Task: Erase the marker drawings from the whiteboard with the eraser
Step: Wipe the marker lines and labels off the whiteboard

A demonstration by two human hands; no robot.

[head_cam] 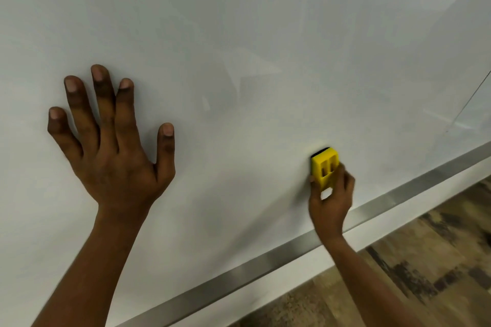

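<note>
Just above the rail (265, 263) along the whiteboard's (239, 34) lower edge, right hand (332, 199) grips the yellow eraser (324, 166). Thumb on one side, fingers curled round the other, dark felt face against the board. Left hand (111, 156) sits well above the rail and further along it, with fingers straight and spread and palm flat on the board. It holds nothing and looks like a brace.

Progress: nearly done, by my read. No clear marker drawings on the visible board above the rail, only faint grey smears and reflections. One thin dark line (470, 98) runs high above the rail's right end. Can't tell if it's marker, a seam or a reflection. Board outside the view is unknown. Probably left: the pass near the rail, then a check of that line.

Surface: glossy white, upright, mild glare, faint ghosting. Rail is brushed metal and runs diagonally across the view. Below the rail is a white strip (292, 276), then wood-pattern floor (425, 260) in mixed brown and tan. Right hand is slightly blurred.
</note>
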